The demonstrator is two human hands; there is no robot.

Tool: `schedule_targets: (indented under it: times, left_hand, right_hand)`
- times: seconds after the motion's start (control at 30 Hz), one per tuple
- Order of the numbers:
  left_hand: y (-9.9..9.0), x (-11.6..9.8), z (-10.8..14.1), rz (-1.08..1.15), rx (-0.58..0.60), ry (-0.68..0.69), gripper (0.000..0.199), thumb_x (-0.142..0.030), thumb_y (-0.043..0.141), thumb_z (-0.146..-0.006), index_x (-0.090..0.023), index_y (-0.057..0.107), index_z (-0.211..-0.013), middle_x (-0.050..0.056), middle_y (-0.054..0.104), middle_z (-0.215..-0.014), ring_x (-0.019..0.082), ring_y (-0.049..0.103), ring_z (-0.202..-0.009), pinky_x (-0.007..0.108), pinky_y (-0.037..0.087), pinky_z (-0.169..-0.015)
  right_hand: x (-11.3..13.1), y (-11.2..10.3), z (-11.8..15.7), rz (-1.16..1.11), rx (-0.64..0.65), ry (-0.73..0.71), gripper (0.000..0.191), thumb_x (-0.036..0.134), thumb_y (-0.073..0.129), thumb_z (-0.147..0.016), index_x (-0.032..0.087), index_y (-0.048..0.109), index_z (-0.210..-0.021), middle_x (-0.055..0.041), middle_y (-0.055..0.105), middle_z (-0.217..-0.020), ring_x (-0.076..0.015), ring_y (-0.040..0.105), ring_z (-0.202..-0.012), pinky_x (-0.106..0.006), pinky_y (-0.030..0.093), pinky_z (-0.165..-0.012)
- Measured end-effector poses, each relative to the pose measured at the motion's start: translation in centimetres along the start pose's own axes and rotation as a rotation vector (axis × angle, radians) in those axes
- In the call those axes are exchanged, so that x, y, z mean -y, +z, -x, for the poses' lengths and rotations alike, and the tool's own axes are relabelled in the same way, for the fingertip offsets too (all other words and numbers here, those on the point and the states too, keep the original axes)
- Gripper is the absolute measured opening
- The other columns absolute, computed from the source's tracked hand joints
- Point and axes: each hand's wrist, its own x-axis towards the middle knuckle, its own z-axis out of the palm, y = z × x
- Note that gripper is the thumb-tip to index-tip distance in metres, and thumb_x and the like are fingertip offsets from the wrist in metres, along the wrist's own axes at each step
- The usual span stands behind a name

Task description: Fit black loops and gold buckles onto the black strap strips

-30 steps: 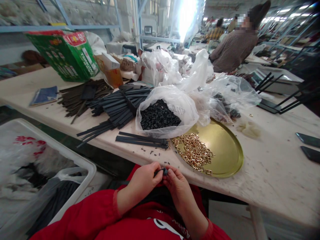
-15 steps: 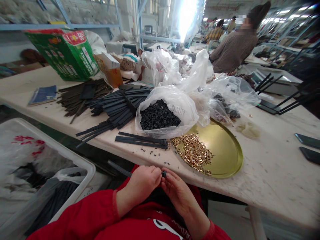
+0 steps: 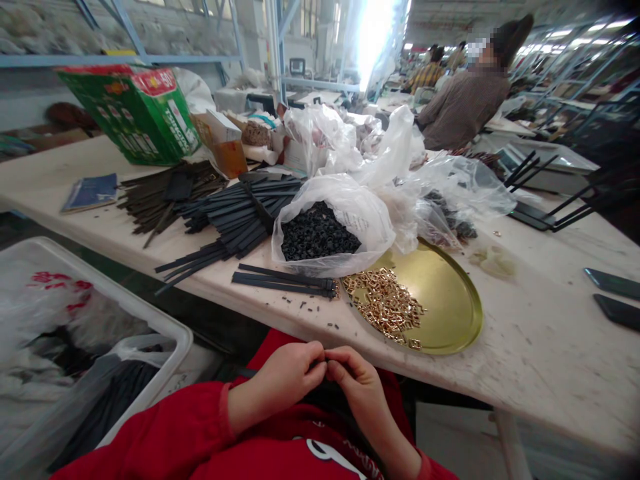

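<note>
Sleeves [image 3: 165,427] red; metal pieces [image 3: 387,303] gold; tray [image 3: 450,300] brassy yellow; straps [image 3: 270,285] black; distant shirt [image 3: 427,77] seemingly yellow-and-dark checked.

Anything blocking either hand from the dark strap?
Nothing visible. The left hand pinches the dark strap, and the right hand reaches the same spot with its fingertips. Only the hands themselves cover most of it, so finer detail can't be told.

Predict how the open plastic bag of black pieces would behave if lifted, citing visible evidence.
The plastic bag would probably sag: its thin film is wrinkled. The black pieces, loosely heaped inside, would likely shift and might spill through the wide-open mouth.
</note>
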Motion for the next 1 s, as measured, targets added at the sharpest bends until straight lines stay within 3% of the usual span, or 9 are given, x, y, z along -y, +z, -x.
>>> schedule_targets:
  times: [0.17,0.3,0.47,0.6,0.73,0.83,0.9,1.0]
  left_hand:
    - [-0.9,-0.6,0.5,0.164,0.101,-0.018,0.019,-0.025,0.041,-0.084,-0.017,0.056,-0.076,0.000,0.058,-0.072,0.014,0.052,-0.065,0.021,0.035,-0.056]
    - [-1.9,-0.8,1.1,0.321,0.269,-0.061,0.028,-0.021,0.035,-0.085,-0.020,0.053,-0.106,0.000,0.059,-0.076,0.013,0.054,-0.060,0.021,0.040,-0.055]
    - [-1.6,-0.4,1.0,0.375,0.136,-0.061,0.043,-0.017,0.037,-0.082,-0.017,0.039,-0.125,0.003,0.061,-0.084,0.015,0.057,-0.073,0.022,0.044,-0.066]
    - [-1.8,-0.2,0.4,0.491,0.289,-0.115,0.056,-0.019,0.036,-0.083,-0.020,0.022,-0.137,0.000,0.059,-0.075,0.012,0.051,-0.055,0.019,0.038,-0.048]
    - [-2.3,-0.3,-0.1,0.553,0.257,-0.118,0.053,-0.026,0.035,-0.086,-0.020,0.024,-0.138,-0.001,0.055,-0.071,0.011,0.045,-0.053,0.018,0.033,-0.046]
    - [-2.9,0.2,-0.7,0.620,0.249,-0.139,0.052,-0.035,0.039,-0.086,-0.020,0.031,-0.135,-0.001,0.052,-0.070,0.012,0.045,-0.056,0.020,0.034,-0.049]
    - [-3.2,0.7,-1.4,0.674,0.201,-0.131,0.046,-0.041,0.042,-0.084,-0.019,0.044,-0.124,-0.003,0.048,-0.065,0.012,0.041,-0.054,0.019,0.031,-0.047]
    - [-3.5,1.3,-2.9,0.742,0.118,-0.128,0.033,-0.046,0.046,-0.079,-0.017,0.056,-0.092,-0.007,0.039,-0.055,0.009,0.032,-0.048,0.019,0.025,-0.044]
  right_hand:
    - [-0.4,-0.8,0.3,-0.224,-0.012,0.213,0.023,0.032,0.071,-0.069,0.019,0.063,-0.086,0.0033,0.060,-0.067,-0.0090,0.051,-0.058,-0.021,0.040,-0.059]
    - [-0.6,-0.8,0.1,-0.309,-0.049,0.227,0.027,0.031,0.073,-0.067,0.017,0.060,-0.085,0.0045,0.057,-0.062,-0.0080,0.050,-0.055,-0.020,0.038,-0.056]
    - [-0.3,0.3,-0.1,-0.364,0.063,0.211,0.024,0.031,0.070,-0.070,0.017,0.057,-0.083,0.0029,0.059,-0.061,-0.0102,0.052,-0.054,-0.023,0.038,-0.056]
    - [-0.1,0.3,-0.5,-0.288,0.009,0.187,0.026,0.030,0.071,-0.069,0.016,0.058,-0.087,0.0040,0.057,-0.058,-0.0089,0.049,-0.053,-0.021,0.036,-0.056]
    - [0.4,0.8,-1.3,-0.341,0.091,0.168,0.027,0.036,0.068,-0.071,0.017,0.057,-0.086,0.0045,0.056,-0.059,-0.0090,0.049,-0.050,-0.022,0.036,-0.054]
    - [1.8,-0.1,-2.7,-0.148,0.168,0.083,0.027,0.039,0.067,-0.071,0.018,0.058,-0.088,0.0006,0.061,-0.070,-0.0134,0.055,-0.062,-0.025,0.041,-0.061]
    - [3.4,-1.7,-4.5,0.129,0.109,-0.023,0.025,0.039,0.060,-0.077,0.018,0.059,-0.090,-0.0033,0.063,-0.083,-0.0174,0.057,-0.077,-0.028,0.043,-0.070]
    - [5.6,-4.2,-8.5,0.652,-0.065,-0.174,0.016,0.031,0.051,-0.083,0.018,0.059,-0.088,-0.0064,0.060,-0.086,-0.0194,0.055,-0.078,-0.031,0.042,-0.071]
